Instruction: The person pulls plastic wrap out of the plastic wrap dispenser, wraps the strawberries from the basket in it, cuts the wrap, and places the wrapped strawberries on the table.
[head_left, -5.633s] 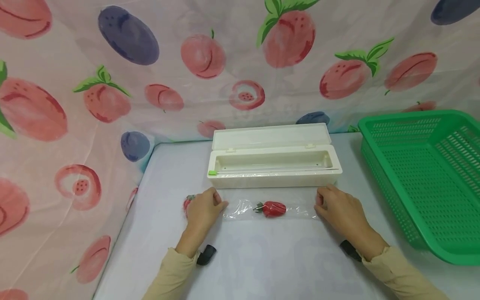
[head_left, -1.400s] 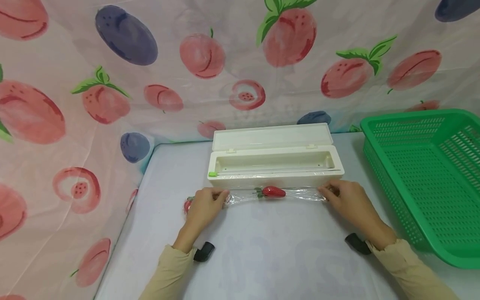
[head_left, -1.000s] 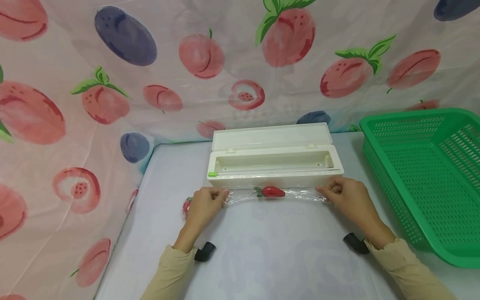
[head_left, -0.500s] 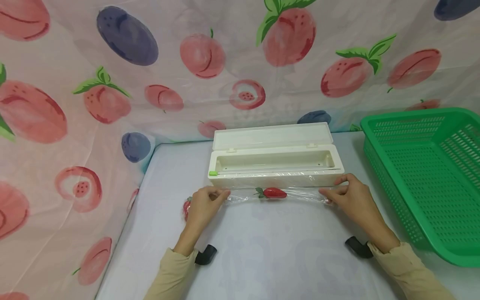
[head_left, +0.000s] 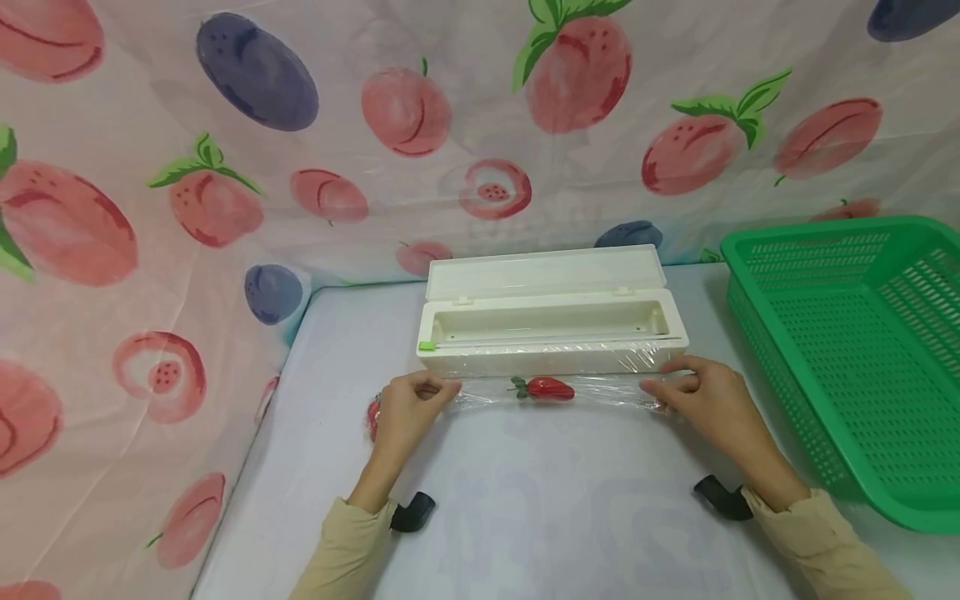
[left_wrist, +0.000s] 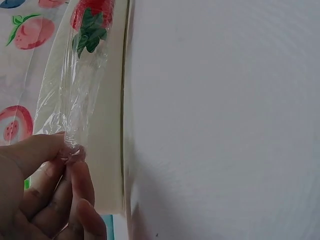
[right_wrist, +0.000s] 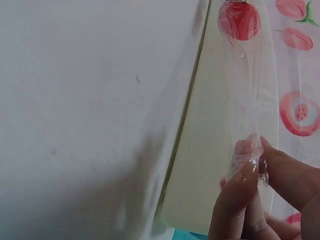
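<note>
A red strawberry [head_left: 550, 388] with green leaves is wrapped in a strip of clear cling film [head_left: 611, 392], just in front of the white cling film dispenser [head_left: 551, 362]. My left hand [head_left: 408, 415] pinches the film's gathered left end between thumb and fingers, plain in the left wrist view. At the other end, my right hand [head_left: 711, 405] pinches the film, which is bunched and twisted in the right wrist view. A second strawberry [head_left: 373, 418] lies left of my left hand, partly hidden by it.
The dispenser's hinged lid [head_left: 545, 271] is raised at the back, and a green slider [head_left: 427, 345] sits at its left front. A large green basket [head_left: 840, 392] stands on the right. Fruit-patterned cloth [head_left: 480, 108] hangs behind the white table [head_left: 555, 517].
Since the earliest frame, the film has gone from a flat strip to a narrow roll nearer the dispenser, strawberry inside. Lately my right fingers spread and closed again at its end; the left hand barely moved.
</note>
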